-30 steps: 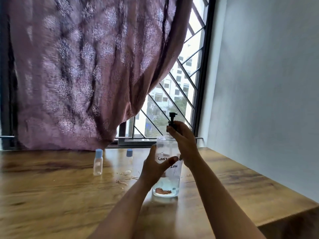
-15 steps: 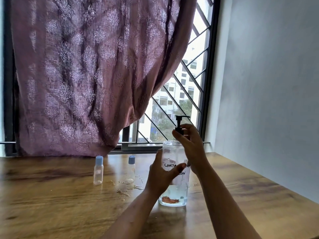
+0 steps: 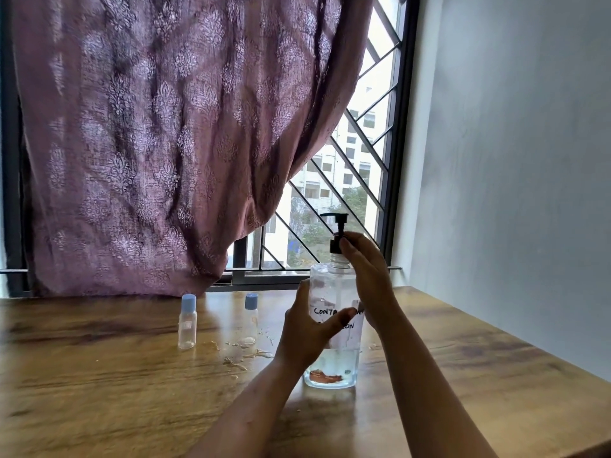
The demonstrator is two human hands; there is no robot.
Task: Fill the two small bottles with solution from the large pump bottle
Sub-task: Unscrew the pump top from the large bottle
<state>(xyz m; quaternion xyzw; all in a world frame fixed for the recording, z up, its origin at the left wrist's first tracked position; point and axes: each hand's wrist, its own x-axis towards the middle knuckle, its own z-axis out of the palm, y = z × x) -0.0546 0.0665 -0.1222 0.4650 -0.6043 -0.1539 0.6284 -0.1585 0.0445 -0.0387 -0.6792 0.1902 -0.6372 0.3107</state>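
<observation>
Wooden bench (image 3: 99, 391) carries all we see, below a purple curtain (image 3: 148, 143) and a barred window (image 3: 360, 153); a pale wall (image 3: 512, 160) stands to the right. Two small blue-capped bottles stand upright and apart toward the far side: the left bottle (image 3: 187, 325) and the right bottle (image 3: 250, 320). Wet specks (image 3: 236, 357) lie on the wood just near of them. The pump bottle (image 3: 330, 292) stands upright to their right, with a little liquid and a reddish scrap (image 3: 325, 378) at its bottom. Our left grip (image 3: 307, 328) wraps its body, thumb across the handwritten label (image 3: 345, 340). Our right grip (image 3: 367, 276) curls round its neck, a fingertip on the black collar (image 3: 335, 247) under the pump head (image 3: 339, 219); we cannot see that thumb. Both forearms rise from the near edge and cover part of the bottle.
</observation>
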